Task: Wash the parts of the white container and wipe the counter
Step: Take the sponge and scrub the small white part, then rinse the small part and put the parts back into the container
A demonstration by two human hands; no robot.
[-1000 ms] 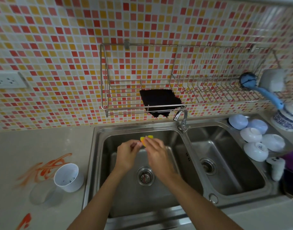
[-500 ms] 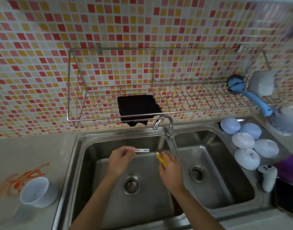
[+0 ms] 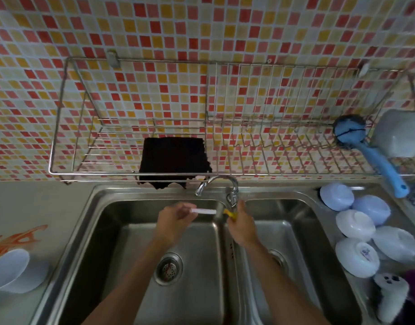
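Since before, I see my left hand point(image 3: 172, 221) still pinching the white stick point(image 3: 203, 211); right hand point(image 3: 242, 227), grasping the yellow piece point(image 3: 231, 214), now touches the faucet point(image 3: 232, 193).

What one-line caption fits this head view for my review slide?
Left hand holds a white stick-like part under the tap while the right hand grips a yellow piece over the double sink.

White container point(image 3: 8, 269) sits tipped over at the counter's left edge. A thin white stick part point(image 3: 203, 211) is held level over the left basin, and a small yellow piece point(image 3: 232, 214) is right under the faucet.
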